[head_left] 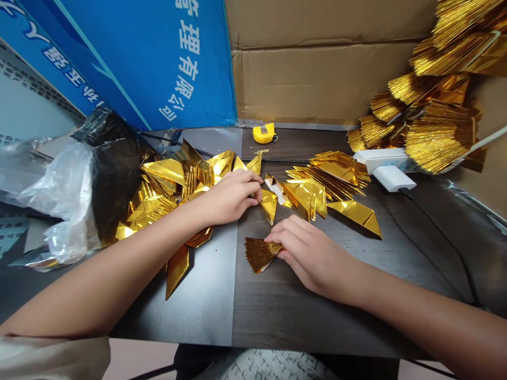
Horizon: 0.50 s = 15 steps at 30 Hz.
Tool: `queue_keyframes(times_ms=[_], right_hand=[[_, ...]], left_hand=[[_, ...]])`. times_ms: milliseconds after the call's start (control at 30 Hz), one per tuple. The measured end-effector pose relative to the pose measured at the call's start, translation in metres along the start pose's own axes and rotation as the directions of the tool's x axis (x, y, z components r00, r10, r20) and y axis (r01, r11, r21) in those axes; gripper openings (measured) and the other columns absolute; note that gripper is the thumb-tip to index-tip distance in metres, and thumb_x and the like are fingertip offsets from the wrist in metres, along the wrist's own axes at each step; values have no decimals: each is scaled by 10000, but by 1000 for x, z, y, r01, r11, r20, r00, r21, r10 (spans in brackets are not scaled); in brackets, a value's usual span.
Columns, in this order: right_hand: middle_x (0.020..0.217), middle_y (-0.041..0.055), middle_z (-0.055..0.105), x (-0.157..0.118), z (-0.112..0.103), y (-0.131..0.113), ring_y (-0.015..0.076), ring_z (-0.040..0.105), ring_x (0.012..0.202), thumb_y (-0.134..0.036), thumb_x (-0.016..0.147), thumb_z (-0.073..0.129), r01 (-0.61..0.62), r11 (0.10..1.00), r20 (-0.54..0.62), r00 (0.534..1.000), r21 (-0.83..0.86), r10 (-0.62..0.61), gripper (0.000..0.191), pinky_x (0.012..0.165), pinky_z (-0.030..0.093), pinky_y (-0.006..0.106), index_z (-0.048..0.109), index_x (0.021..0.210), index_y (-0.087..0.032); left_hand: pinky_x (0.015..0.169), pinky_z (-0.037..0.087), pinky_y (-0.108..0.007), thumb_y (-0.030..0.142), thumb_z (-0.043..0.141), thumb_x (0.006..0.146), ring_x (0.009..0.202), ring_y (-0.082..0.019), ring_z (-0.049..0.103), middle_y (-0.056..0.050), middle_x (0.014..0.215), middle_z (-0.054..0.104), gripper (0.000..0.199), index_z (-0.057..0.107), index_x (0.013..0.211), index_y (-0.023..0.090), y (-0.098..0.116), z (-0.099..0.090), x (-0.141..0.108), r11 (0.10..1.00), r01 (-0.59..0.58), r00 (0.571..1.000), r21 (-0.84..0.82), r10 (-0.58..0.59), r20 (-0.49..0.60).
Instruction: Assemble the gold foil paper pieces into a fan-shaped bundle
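My right hand (307, 253) pinches a fanned stack of folded gold foil papers (259, 254) just above the dark wooden table (277, 311). Farther left and a bit higher, my left hand (233, 198) has its fingers closed on the edge of one folded gold foil paper (269, 205). Under and beyond my left forearm lies a loose heap of folded gold foil papers (162, 203). To the right of the left fingertips, more folded pieces (304, 195) lie together, one showing a white underside.
A yellow tape measure (264, 133) sits near the cardboard (325, 79) at the back. Bundles of fanned gold foil (431, 137) are piled at the right by a white power strip (382, 158) and charger (394, 178). A black plastic bag (113, 174) stands at the left.
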State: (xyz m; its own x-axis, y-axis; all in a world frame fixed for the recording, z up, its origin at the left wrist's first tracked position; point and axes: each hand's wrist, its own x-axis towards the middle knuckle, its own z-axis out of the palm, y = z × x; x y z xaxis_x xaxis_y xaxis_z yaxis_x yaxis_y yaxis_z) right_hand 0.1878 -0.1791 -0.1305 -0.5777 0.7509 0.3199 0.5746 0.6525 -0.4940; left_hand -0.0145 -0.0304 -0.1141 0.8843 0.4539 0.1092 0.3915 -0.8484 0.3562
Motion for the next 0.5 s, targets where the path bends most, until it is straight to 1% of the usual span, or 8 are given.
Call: queue_keyframes(times_ms=[100,200,300,400,500], right_hand=[[1035,140,649,0,0,0,267,570,943,-60,973,429,-5,1000,1,1000,4,5,209,821,546,466,577,1108,-120],[1035,138,650,0,-1,0,264,578,942,-57,972,432,-5,1000,3,1000,6,5,214,814,552,465,575,1112,-133],[1045,132,643,0,-1,0,260,595,954,-59,975,434,-19,1000,-1,1000,16,19,219,818,566,466,570,1124,-144],[1180,167,598,-2,-1,0,271,611,1073,-60,979,431,-36,999,-18,999,9,36,240,873,581,483,552,1166,-151],[1298,199,544,-4,1,1,302,569,1234,-54,985,419,-43,999,-24,999,-26,42,259,955,565,532,520,1196,-165]], left_hand=[[1041,425,-440,204,540,954,1167,-254,558,-105,1205,642,144,675,929,163,2,-5,0,1000,-8,999,18,7,53],[991,431,-418,205,554,942,1072,-237,570,-87,1082,650,137,687,938,173,6,-10,-1,999,-20,996,31,17,83],[967,433,-392,212,559,943,1047,-224,573,-83,1059,627,140,693,938,171,7,-13,-1,1000,-12,993,21,10,121],[980,422,-390,218,575,944,1069,-226,573,-80,1073,623,134,701,953,172,6,-14,-2,1000,-4,989,12,2,150],[982,410,-386,233,592,946,1074,-230,570,-67,1047,641,136,718,962,184,3,-15,-2,1000,-13,989,12,11,144]])
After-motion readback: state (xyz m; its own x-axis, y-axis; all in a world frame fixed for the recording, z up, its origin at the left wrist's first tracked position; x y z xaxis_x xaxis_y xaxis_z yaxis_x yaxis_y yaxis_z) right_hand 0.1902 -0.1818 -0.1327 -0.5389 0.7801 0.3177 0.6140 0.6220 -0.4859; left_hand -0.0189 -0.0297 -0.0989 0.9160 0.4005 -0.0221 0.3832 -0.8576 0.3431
